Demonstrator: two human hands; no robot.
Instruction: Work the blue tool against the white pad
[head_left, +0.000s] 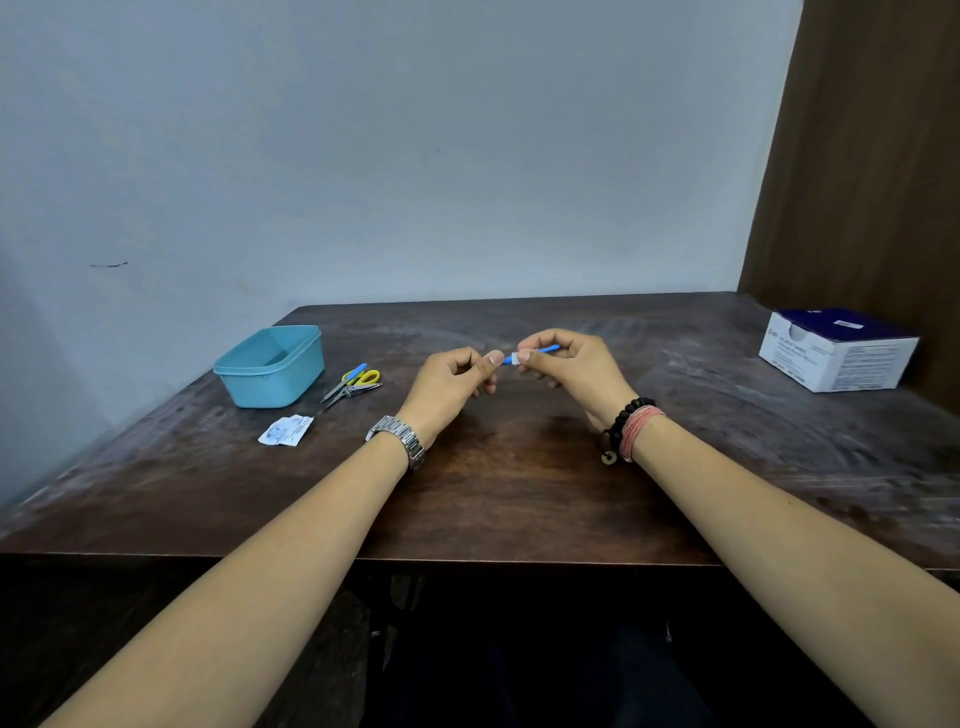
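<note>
Both hands are raised a little above the middle of a dark wooden table (519, 509). My right hand (576, 366) pinches a thin blue stick with a small white piece (511, 358) at its left end; the blue shaft (545, 349) pokes out between the fingers. My left hand (452, 382), fingers curled, pinches the same white end from the left with thumb and forefinger. A metal watch sits on the left wrist, and beads and pink thread are on the right wrist.
A light blue plastic tub (270, 366) stands at the left. Beside it lie yellow-handled scissors (358, 382), a blue-handled tool and nail clippers (363, 389). A torn white wrapper (285, 431) lies nearer me. A white and dark blue box (836, 351) sits at the far right.
</note>
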